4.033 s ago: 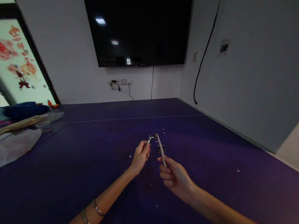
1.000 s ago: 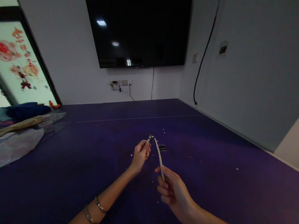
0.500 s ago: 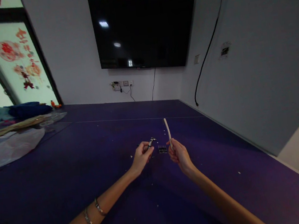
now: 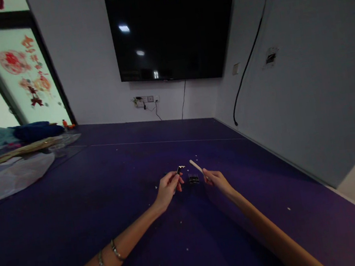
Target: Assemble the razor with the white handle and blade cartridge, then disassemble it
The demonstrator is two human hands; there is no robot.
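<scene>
My left hand (image 4: 168, 187) is closed on a small dark and silvery tool (image 4: 179, 169), whose bright narrow tip juts out past the fingers toward the right. What kind of tool it is I cannot make out. In my right hand (image 4: 217, 180) is a slim off-white stick (image 4: 196, 165), gripped near its lower end and tilted up to the left. The stick's upper end is close to the tool's tip, with a small gap between them. On the purple surface (image 4: 139, 242), between the two hands, lies a small black piece (image 4: 193, 179) with fine detail too small to tell.
Small white bits (image 4: 288, 208) are scattered over the surface. Clear plastic sheeting (image 4: 32, 169) and folded cloths (image 4: 38, 130) lie at the far left. A television (image 4: 173, 35) hangs on the wall, and a black cable (image 4: 248, 58) runs down at the right.
The stick has tipped from nearly upright to slanting left, toward the tool. My left hand has turned the tool slightly. The view has shifted a little.
</scene>
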